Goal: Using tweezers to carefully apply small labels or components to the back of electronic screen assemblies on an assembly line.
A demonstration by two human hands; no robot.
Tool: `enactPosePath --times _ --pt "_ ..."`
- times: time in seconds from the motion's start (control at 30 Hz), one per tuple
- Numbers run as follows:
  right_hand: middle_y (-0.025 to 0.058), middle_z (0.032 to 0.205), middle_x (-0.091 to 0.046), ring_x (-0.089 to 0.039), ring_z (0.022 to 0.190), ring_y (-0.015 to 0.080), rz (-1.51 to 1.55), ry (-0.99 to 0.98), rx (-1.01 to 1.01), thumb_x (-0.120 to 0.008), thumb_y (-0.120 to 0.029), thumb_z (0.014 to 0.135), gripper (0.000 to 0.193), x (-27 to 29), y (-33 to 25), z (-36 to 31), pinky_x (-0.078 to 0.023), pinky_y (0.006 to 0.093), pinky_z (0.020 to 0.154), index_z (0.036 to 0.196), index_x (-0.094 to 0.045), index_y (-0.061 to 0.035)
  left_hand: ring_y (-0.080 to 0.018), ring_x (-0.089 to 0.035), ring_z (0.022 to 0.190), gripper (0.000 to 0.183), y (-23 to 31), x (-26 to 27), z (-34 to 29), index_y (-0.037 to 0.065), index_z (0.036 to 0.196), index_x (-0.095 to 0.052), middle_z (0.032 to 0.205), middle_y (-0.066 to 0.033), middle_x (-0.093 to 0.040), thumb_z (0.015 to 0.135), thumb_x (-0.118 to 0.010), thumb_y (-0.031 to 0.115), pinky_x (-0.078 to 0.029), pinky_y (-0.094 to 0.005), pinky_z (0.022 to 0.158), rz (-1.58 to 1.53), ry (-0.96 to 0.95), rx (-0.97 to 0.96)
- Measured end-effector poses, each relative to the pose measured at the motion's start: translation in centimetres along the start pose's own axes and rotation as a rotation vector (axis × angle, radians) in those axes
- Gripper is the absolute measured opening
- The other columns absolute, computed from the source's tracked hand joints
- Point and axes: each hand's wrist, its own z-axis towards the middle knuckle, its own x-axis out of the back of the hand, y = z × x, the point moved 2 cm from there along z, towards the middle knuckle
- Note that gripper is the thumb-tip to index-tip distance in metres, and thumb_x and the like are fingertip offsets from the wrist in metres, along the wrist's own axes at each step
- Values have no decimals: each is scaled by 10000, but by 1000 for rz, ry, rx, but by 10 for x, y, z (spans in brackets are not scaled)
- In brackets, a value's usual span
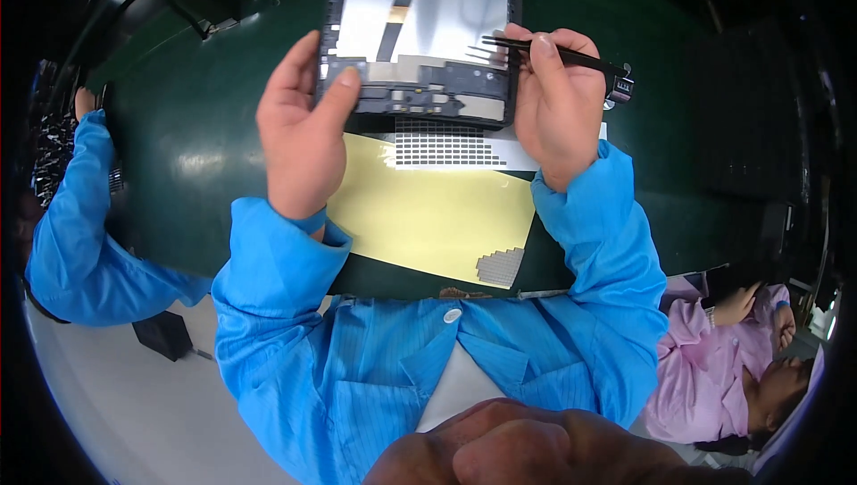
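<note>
My left hand (308, 123) grips the lower left side of an opened tablet-like device (428, 34), its thumb resting on the dark frame. The device has a shiny silver back plate, a dark ribbon strip and small parts along its near edge. In my right hand (562, 96) is a pair of black tweezers (571, 55), its tips pointing left over the silver plate; that hand is also beside the device's right edge. Below the device lie a white sheet of small dark rectangular stickers (446, 146) and a yellow backing sheet (428, 208) with a few grey pieces at its near right corner.
A dark green table (196, 163) spreads under everything. At the left, a person in a blue sleeve (89, 181) works nearby. Another person in pink (705, 369) sits at the lower right. A small dark object (623, 87) lies right of my right hand.
</note>
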Motion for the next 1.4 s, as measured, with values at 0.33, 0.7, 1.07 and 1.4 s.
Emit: enactPosePath --times 0.33,0.7,1.07,1.4 --pt "87 844 -587 -627 792 160 -279 -203 -205 -604 -61 862 132 11 -45 -22 -537 290 742 944 -511 -16 -321 -505 1162 405 28 170 -81 -37 1320 -387 1285 -215 -479 921 -427 26 -401 -429 1005 -281 155 217" --pt "71 830 -573 -596 765 109 -457 -243 -497 -610 -44 856 146 46 -55 -90 -506 242 701 933 -493 -5 -192 -596 941 349 61 302 -36 -43 1198 -530 1123 -156 -601 879 -584 89 -471 -282 821 1506 577 -331" --pt "54 839 -568 -564 761 89 -523 -138 -254 -628 -35 843 164 47 -36 -88 -480 218 677 943 -501 -1 -386 -422 1173 584 -1 -25 -68 42 1142 -557 1261 -149 -484 636 -771 242 -341 -501 982 1099 -1028 -434" --pt "75 816 -579 -617 756 117 -482 -204 -467 -597 -25 857 142 58 -42 -86 -521 228 656 930 -477 -1 -372 -432 1169 566 -3 -41 -54 44 1118 -576 1250 -145 -497 623 -767 239 -331 -490 990 1049 -1095 -427"
